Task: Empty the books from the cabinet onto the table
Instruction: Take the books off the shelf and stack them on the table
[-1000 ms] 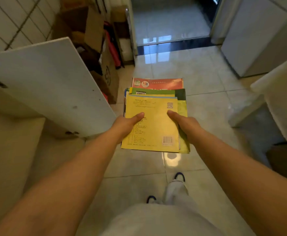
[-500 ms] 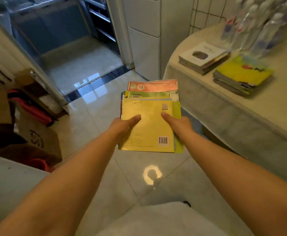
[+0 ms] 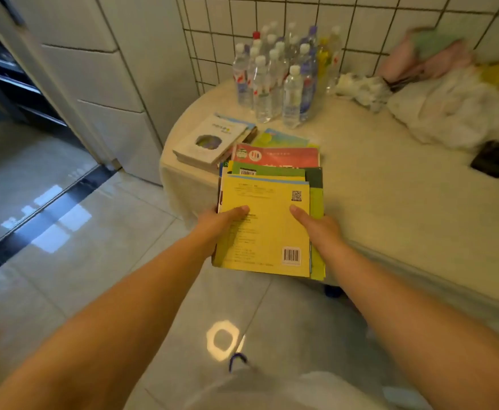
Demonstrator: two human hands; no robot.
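I hold a stack of thin books [image 3: 267,229] flat in front of me, a yellow cover with a barcode on top, green and red covers showing behind. My left hand [image 3: 217,223] grips its left edge, thumb on top. My right hand [image 3: 320,229] grips the right edge the same way. The stack's far end hangs over the near edge of the white-clothed table [image 3: 390,208]. On the table lie a white book pile [image 3: 212,140] and a yellow-green book [image 3: 281,139], partly hidden by the stack I hold.
Several water bottles [image 3: 281,81] stand at the table's back by the tiled wall. White bags and cloth [image 3: 449,113] are heaped at the back right, and a black phone [image 3: 494,158] lies beside them. A doorway [image 3: 20,143] opens at left over glossy floor tiles.
My view has swung right from the cabinet door and boxes to the table. The stack, held the same way, now reaches over the table edge near the books lying there.
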